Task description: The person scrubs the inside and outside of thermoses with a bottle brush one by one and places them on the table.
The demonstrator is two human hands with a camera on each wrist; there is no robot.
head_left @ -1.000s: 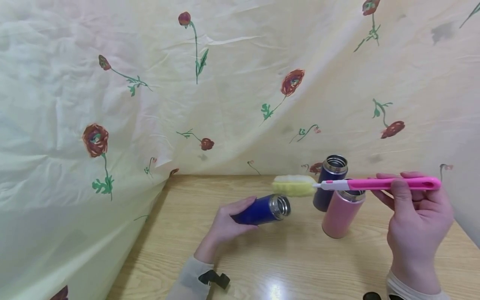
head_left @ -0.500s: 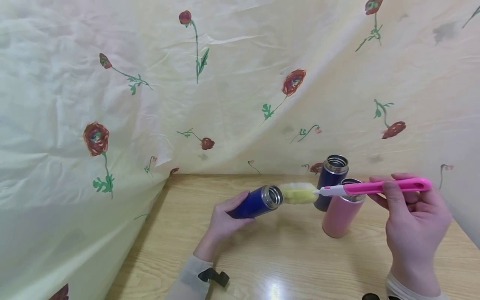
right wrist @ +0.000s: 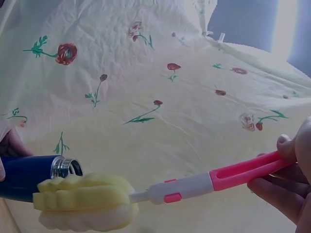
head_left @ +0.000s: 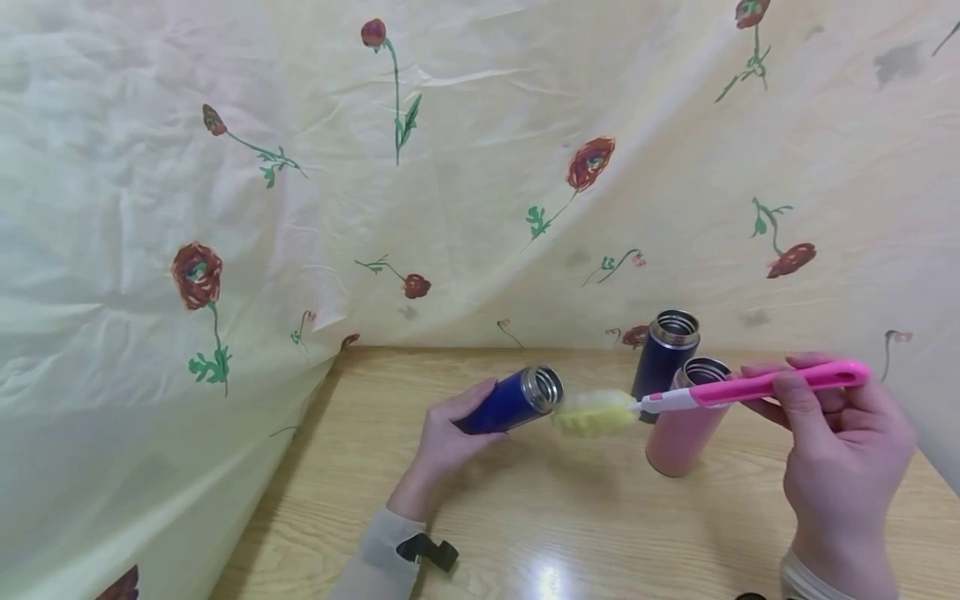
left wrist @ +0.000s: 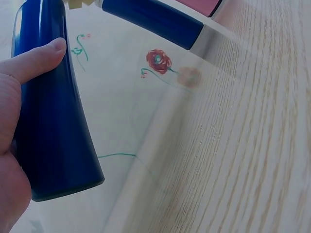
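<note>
My left hand point(head_left: 453, 433) grips a blue metal bottle point(head_left: 504, 403) around its body, tilted with its open mouth up and to the right; the left wrist view shows the thumb across the blue bottle point(left wrist: 53, 116). In my right hand point(head_left: 840, 442) is a bottle brush, pinched by its pink handle point(head_left: 780, 383) between thumb and fingers. Its yellow and white sponge head point(head_left: 596, 414) points left, just right of and slightly below the bottle's mouth. From the right wrist view, the sponge head point(right wrist: 85, 201) overlaps the bottle's rim; whether they touch I cannot tell.
A dark blue bottle point(head_left: 663, 358) without a lid stands at the back right of the wooden table point(head_left: 480, 533). Before it stands a pink bottle point(head_left: 682, 437), also uncapped, partly behind the brush. A flowered cloth point(head_left: 450, 167) hangs behind and at the left.
The blue bottle has risen a little and moved slightly left, its mouth tilting further up. The brush's sponge head has moved lower, and its handle now slopes more.
</note>
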